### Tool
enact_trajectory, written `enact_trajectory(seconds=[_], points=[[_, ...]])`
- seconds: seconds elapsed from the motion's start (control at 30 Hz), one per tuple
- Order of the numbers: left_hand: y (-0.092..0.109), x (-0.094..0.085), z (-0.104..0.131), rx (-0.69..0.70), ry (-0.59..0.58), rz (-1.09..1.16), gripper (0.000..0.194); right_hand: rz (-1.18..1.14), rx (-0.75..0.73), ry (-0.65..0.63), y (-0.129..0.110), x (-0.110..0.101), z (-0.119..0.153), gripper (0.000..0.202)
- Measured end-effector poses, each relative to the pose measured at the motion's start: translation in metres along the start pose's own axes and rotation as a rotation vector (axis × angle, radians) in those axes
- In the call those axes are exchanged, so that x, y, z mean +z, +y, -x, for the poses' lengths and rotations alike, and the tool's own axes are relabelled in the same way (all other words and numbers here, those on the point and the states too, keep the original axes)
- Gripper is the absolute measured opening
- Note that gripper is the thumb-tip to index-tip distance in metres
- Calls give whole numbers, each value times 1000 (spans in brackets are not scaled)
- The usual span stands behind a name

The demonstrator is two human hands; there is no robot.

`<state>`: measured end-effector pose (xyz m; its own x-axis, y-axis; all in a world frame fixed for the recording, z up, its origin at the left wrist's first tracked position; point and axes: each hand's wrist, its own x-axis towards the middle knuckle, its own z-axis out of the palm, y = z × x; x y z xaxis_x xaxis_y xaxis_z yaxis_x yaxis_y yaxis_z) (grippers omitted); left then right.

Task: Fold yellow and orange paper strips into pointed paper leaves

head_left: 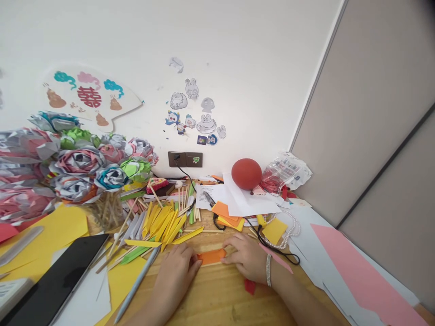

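A small folded piece of orange paper (211,257) lies low over the wooden table (217,296), between my two hands. The fingers of my left hand (180,267) are closed on its left end. At its right end, my right hand (246,256), with a beaded bracelet at the wrist, pinches the paper between thumb and fingers. Folded yellow paper strips (165,224) are heaped beyond my left hand. A stack of orange and yellow squares (227,215) sits just beyond the paper. A red scrap (249,286) is beneath my right wrist.
Paper flowers (79,160) fill the back left, with a black tablet (64,276) and a grey-blue pen (137,283) nearer. A red balloon (246,174) rests at the back. Black cable and bead strings (294,226) lie right of centre, beside pink and white sheets (356,267).
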<state>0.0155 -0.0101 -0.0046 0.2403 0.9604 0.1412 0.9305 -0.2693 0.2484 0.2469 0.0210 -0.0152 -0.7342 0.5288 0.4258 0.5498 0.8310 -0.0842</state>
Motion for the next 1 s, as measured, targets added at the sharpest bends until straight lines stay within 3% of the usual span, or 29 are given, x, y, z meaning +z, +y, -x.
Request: enact_trajectory(seconds=[0.13, 0.3, 0.47, 0.63, 0.7, 0.83, 1.0], points=[[-3, 3, 1, 40, 67, 6, 10, -13, -24, 14, -4, -2, -1, 30], [-5, 7, 1, 286, 137, -54, 17, 9, -135, -5, -14, 3, -8, 23], [-4, 7, 0, 394, 143, -222, 14, 85, -110, 4, -16, 13, -14, 20], [-4, 12, 1, 483, 183, -244, 11, 79, -23, 38, -16, 19, -14, 9], [-4, 15, 3, 457, 183, -180, 13, 15, 40, 13, -17, 19, -15, 4], [-3, 14, 3, 273, 166, -5, 16, -112, 147, 1, -24, 18, -16, 5], [-1, 8, 2, 143, 55, 161, 6, -220, 251, 44, -29, 16, -19, 11]])
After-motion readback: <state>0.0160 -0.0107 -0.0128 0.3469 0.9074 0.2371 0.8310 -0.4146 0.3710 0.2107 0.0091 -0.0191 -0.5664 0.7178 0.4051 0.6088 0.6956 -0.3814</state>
